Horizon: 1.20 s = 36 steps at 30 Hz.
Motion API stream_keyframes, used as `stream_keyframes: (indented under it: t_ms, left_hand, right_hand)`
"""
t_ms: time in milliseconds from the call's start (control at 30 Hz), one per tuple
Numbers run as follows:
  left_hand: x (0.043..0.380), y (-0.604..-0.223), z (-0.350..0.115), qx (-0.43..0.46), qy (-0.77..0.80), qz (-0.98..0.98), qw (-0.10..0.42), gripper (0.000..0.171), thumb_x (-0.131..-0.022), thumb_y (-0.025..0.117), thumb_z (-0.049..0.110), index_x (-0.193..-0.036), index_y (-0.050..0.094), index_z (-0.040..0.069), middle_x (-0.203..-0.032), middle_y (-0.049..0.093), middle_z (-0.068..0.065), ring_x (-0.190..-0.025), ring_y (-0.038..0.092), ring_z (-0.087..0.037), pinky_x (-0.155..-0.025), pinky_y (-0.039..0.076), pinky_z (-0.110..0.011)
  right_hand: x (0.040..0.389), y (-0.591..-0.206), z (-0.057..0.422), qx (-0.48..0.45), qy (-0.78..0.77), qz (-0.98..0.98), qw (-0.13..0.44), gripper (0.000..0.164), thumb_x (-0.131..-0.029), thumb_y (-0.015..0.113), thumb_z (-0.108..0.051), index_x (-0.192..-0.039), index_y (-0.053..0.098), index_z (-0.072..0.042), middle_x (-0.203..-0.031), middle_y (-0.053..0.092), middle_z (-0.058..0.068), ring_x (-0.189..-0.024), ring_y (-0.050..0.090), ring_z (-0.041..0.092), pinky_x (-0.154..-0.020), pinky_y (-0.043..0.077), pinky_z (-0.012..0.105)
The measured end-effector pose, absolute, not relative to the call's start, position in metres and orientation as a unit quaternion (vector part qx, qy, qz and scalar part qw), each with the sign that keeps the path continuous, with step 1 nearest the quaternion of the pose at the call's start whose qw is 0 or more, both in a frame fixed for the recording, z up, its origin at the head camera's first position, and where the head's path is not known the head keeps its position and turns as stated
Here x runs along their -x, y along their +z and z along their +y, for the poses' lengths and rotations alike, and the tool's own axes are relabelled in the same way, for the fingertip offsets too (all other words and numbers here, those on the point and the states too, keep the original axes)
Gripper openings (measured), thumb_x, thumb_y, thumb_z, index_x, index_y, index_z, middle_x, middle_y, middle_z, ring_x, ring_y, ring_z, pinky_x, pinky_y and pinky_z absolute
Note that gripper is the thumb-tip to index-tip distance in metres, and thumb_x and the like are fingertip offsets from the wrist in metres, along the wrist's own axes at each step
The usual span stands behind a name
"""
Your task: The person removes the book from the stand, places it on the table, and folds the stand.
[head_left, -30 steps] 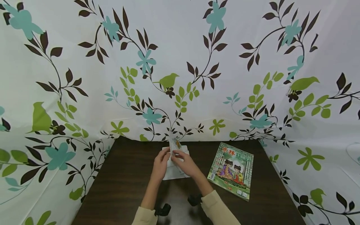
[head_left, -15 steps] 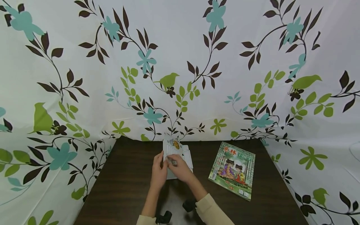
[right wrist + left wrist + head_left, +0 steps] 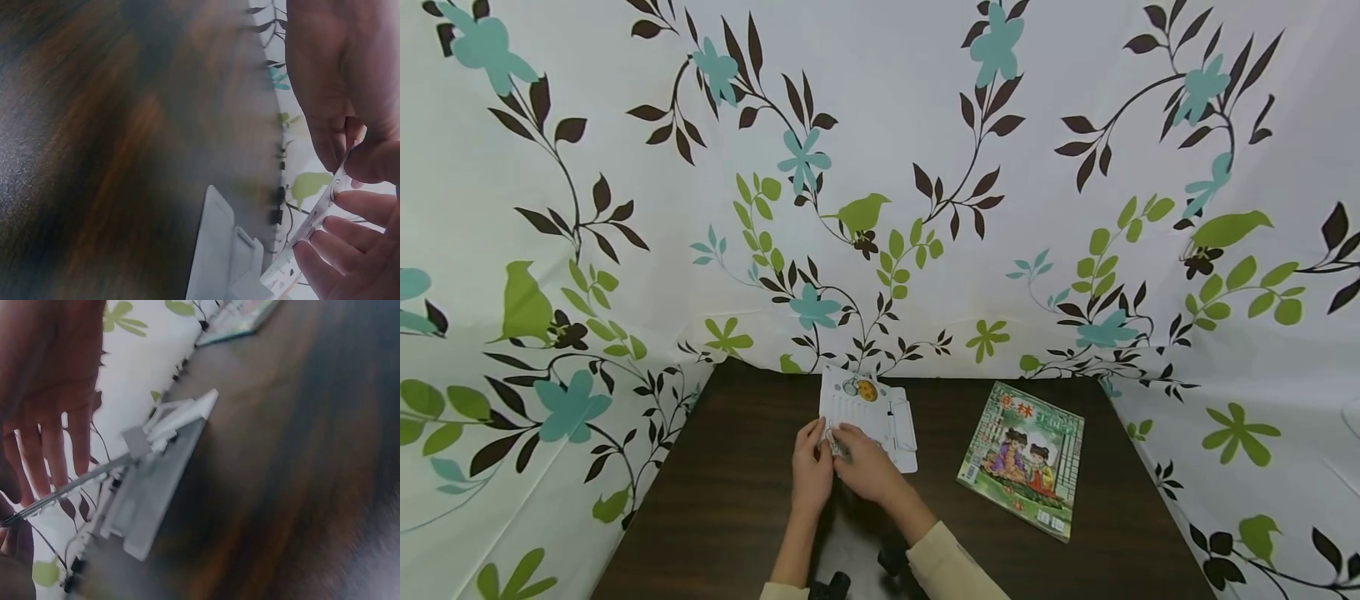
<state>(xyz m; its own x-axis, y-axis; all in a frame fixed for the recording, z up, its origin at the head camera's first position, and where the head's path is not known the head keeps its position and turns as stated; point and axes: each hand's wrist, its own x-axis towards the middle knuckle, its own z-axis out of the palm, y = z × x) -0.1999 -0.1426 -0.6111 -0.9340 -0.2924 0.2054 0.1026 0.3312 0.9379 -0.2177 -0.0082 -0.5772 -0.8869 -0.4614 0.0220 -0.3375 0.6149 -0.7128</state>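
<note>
A thin white panel (image 3: 848,403) with a small cartoon print near its top is tilted over to the left in the head view. It joins a flat white plastic base (image 3: 905,437) along its right side. The left hand (image 3: 811,467) holds the panel's near left corner. Beside it, the right hand (image 3: 867,468) pinches the near edge, thumb close to the left hand's. In the left wrist view, the panel (image 3: 69,487) shows edge-on, raised and linked to the tilted-looking base (image 3: 165,494). Fingertips lie along the panel (image 3: 320,212) in the right wrist view.
A green illustrated magazine (image 3: 1022,458) lies on the dark wooden table (image 3: 722,483), right of the hands. A white curtain (image 3: 880,167) with leaves, flowers and birds hangs behind the table and along its sides. Black wrist cameras (image 3: 830,585) sit under the wrists.
The panel has swung from nearly edge-on to leaning left, so its printed face now shows. Both hands moved left with it, and more of the base shows on the right.
</note>
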Motion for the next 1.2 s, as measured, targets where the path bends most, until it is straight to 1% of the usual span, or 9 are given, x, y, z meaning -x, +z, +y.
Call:
stream_keyframes:
  t_ms: [167,300,400,533,633,667,800,1000,1200]
  left_hand:
    - [0.196,-0.625,-0.15,-0.056,-0.549,-0.813,0.186,0.041,-0.107,0.056,-0.004,-0.148,0.058,-0.009,-0.156,0.053,-0.027,-0.144,0.053,-0.044,-0.108,0.05,-0.06]
    - [0.192,-0.635,-0.155,-0.048,-0.525,-0.83,0.183,0.04,-0.107,0.056,-0.005,-0.147,0.058,-0.011,-0.155,0.052,-0.03,-0.14,0.055,-0.046,-0.103,0.052,-0.059]
    - [0.19,-0.642,-0.16,-0.04,-0.501,-0.845,0.182,0.039,-0.106,0.056,-0.008,-0.145,0.059,-0.013,-0.153,0.052,-0.033,-0.139,0.054,-0.049,-0.103,0.052,-0.06]
    - [0.191,-0.653,-0.164,-0.023,-0.465,-0.865,0.186,0.038,-0.103,0.058,-0.011,-0.141,0.062,-0.015,-0.148,0.055,-0.035,-0.135,0.054,-0.053,-0.103,0.051,-0.063]
    - [0.192,-0.661,-0.167,-0.004,-0.411,-0.887,0.209,0.035,-0.1,0.062,-0.011,-0.135,0.067,-0.014,-0.141,0.06,-0.036,-0.124,0.059,-0.053,-0.098,0.053,-0.062]
    - [0.192,-0.663,-0.168,0.003,-0.391,-0.894,0.219,0.034,-0.099,0.063,-0.01,-0.132,0.069,-0.013,-0.139,0.062,-0.036,-0.12,0.061,-0.052,-0.095,0.054,-0.061]
    - [0.194,-0.669,-0.17,0.018,-0.33,-0.912,0.243,0.03,-0.097,0.067,-0.009,-0.126,0.074,-0.01,-0.13,0.067,-0.034,-0.108,0.066,-0.05,-0.089,0.055,-0.059]
    - [0.19,-0.668,-0.169,0.017,-0.311,-0.922,0.229,0.03,-0.095,0.07,-0.007,-0.125,0.076,-0.008,-0.127,0.069,-0.032,-0.106,0.067,-0.048,-0.091,0.056,-0.059]
    - [0.186,-0.664,-0.17,0.008,-0.31,-0.928,0.207,0.031,-0.096,0.07,-0.005,-0.127,0.076,-0.005,-0.129,0.069,-0.03,-0.11,0.067,-0.046,-0.092,0.056,-0.058]
  right_hand:
    - [0.217,-0.584,-0.015,0.242,-0.346,0.902,0.088,0.05,-0.108,0.059,-0.022,-0.156,0.057,-0.007,-0.166,0.049,0.016,-0.149,0.054,0.035,-0.118,0.048,0.054]
    - [0.215,-0.59,-0.021,0.261,-0.325,0.904,0.096,0.048,-0.108,0.052,-0.01,-0.155,0.056,-0.002,-0.165,0.05,0.018,-0.15,0.053,0.035,-0.119,0.047,0.05]
    - [0.215,-0.596,-0.027,0.272,-0.309,0.906,0.096,0.048,-0.106,0.048,-0.003,-0.153,0.058,0.001,-0.162,0.053,0.018,-0.149,0.055,0.033,-0.12,0.047,0.046]
    - [0.214,-0.604,-0.032,0.274,-0.3,0.909,0.091,0.044,-0.106,0.05,-0.005,-0.148,0.063,-0.001,-0.158,0.057,0.017,-0.146,0.057,0.031,-0.119,0.048,0.044]
    - [0.213,-0.607,-0.033,0.282,-0.298,0.908,0.085,0.042,-0.107,0.052,-0.009,-0.146,0.065,-0.001,-0.156,0.059,0.018,-0.144,0.059,0.032,-0.118,0.049,0.046]
    - [0.217,-0.617,-0.033,0.293,-0.294,0.907,0.071,0.043,-0.109,0.05,-0.014,-0.148,0.064,-0.003,-0.158,0.058,0.017,-0.146,0.058,0.03,-0.119,0.048,0.044]
    - [0.216,-0.624,-0.032,0.308,-0.286,0.906,0.055,0.043,-0.109,0.051,-0.015,-0.149,0.063,-0.002,-0.155,0.059,0.018,-0.143,0.059,0.03,-0.117,0.05,0.044]
    - [0.211,-0.623,-0.032,0.301,-0.275,0.911,0.065,0.043,-0.107,0.054,-0.012,-0.148,0.064,-0.001,-0.153,0.06,0.019,-0.142,0.06,0.032,-0.116,0.051,0.044]
    - [0.212,-0.631,-0.029,0.328,-0.282,0.901,0.041,0.043,-0.107,0.053,-0.013,-0.147,0.065,0.0,-0.15,0.062,0.019,-0.138,0.062,0.033,-0.113,0.053,0.045]
